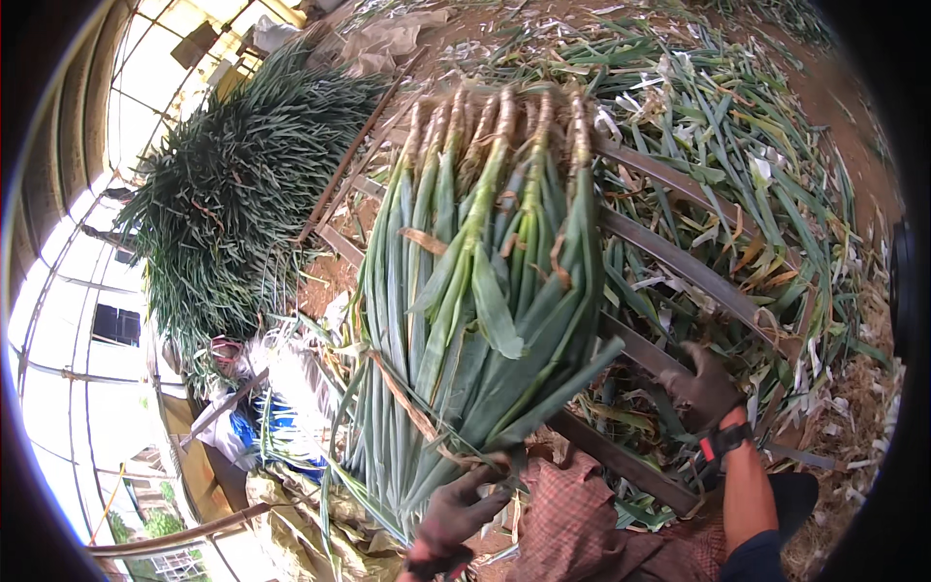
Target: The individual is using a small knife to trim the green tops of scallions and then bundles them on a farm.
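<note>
The big bundle of green onions [485,281] lies across the slanted metal rack [679,262] in the middle, roots toward 12 o'clock and leaves toward 6 o'clock. The left hand [456,509], in a dark glove, is closed around the leaf ends near 6 o'clock. The right hand [706,386], also gloved, rests at 4 o'clock on a rack bar; I cannot tell if it grips it. I think the bundle could slide or fan apart, because only one hand holds it and the long leaves are loose and floppy. Leaves might also snag on the bars. Room is tight: a tall heap of greens [233,194] stands at 10 o'clock, and cut leaf scraps [776,126] cover the ground from 1 to 4 o'clock.
</note>
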Tool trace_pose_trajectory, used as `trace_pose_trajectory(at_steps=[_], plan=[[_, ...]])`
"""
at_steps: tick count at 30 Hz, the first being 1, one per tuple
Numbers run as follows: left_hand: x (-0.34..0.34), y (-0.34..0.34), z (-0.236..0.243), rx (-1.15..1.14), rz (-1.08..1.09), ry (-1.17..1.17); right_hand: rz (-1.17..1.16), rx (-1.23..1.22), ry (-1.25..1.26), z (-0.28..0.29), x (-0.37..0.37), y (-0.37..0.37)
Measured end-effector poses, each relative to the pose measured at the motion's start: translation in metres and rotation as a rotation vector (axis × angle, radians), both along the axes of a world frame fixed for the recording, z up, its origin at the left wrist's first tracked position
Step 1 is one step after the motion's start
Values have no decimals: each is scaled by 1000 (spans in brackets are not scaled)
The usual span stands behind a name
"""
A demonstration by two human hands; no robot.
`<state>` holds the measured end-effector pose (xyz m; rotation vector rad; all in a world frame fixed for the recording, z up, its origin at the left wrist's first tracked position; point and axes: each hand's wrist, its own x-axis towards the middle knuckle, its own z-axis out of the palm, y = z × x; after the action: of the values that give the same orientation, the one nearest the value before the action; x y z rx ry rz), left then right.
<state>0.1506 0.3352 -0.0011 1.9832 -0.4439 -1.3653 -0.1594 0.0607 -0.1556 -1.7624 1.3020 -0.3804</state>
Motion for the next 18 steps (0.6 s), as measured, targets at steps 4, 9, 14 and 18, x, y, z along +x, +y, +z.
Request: trace_pose_trajectory(at_steps=[4, 9, 14, 18], plan=[[92, -18, 57, -296, -309, -366, -29, 254, -298, 34, 48, -64], [251, -172, 10, -485, -20, -775, 47, 314, -385, 56, 158, -124], [362, -285, -89, -32, -205, -1058, -39, 253, 46, 24, 226, -150], [382, -292, -136, -183, -691, -1116, -100, 435, -325, -15, 240, -154]])
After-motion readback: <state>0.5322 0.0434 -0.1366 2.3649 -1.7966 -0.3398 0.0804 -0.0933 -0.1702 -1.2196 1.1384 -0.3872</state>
